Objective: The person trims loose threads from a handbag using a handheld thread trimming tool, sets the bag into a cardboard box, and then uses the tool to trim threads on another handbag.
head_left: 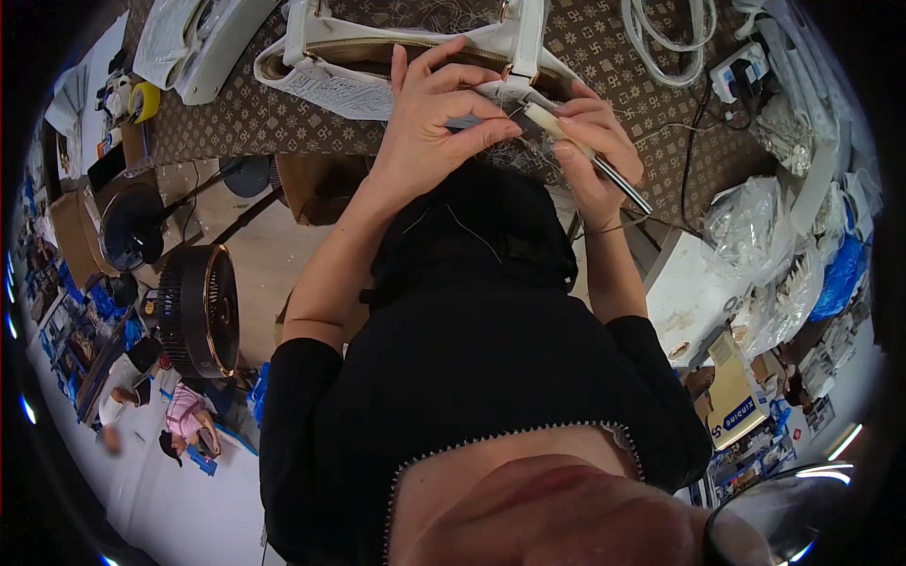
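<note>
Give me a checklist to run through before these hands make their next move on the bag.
1. Tool held in the right hand: ok.
2. Bag resting on the patterned cloth: ok.
3. Left hand gripping thread: cannot tell; too fine.
4. Power block apart from both hands: ok.
5. Clothing free of loose threads: not ok.

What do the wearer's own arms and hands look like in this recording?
Both the left hand and right hand are bare, without gloves. Plain black sleeves end around the elbows, leaving the forearms uncovered. A thin line crosses the right wrist; whether bracelet or loose thread, I can't tell.
</note>
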Available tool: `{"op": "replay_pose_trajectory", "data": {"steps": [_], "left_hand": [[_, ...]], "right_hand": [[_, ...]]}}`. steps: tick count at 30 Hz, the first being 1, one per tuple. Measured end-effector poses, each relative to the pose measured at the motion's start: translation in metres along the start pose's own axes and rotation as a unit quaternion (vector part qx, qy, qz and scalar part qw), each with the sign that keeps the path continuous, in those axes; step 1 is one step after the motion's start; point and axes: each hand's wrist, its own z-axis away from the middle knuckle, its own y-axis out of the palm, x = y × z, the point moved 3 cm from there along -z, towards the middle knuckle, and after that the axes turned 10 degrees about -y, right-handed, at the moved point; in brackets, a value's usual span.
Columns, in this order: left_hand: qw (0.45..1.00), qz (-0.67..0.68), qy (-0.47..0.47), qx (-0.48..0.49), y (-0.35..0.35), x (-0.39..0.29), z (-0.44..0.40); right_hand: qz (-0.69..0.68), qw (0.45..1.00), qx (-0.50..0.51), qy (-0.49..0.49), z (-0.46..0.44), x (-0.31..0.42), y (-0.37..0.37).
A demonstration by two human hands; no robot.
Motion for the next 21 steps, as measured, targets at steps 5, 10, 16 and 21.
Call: {"op": "replay_pose_trajectory", "data": {"steps": [5,10,16,21], "left_hand": [[1.0,0.008,-0.002,0.005,-0.0021,0.0002,0.0015],[1.0,0.014,-0.002,0.006,-0.0028,0.0007,0.0009],[1.0,0.014,-0.005,0.009,-0.0033,0.0015,0.0001],[1.0,0.016,-0.001,0.009,-0.0031,0.0024,-0.0001]], "right_hand": [[0.05,0.999,0.002,-0.007,0.0033,-0.002,0.0058],[0.071,0.997,0.017,-0.017,0.0028,-0.0023,0.006],[0.079,0.997,0.02,-0.016,0.0032,-0.0028,0.0072],[0.081,0.996,0.021,-0.013,0.0029,-0.0031,0.0067]]}}
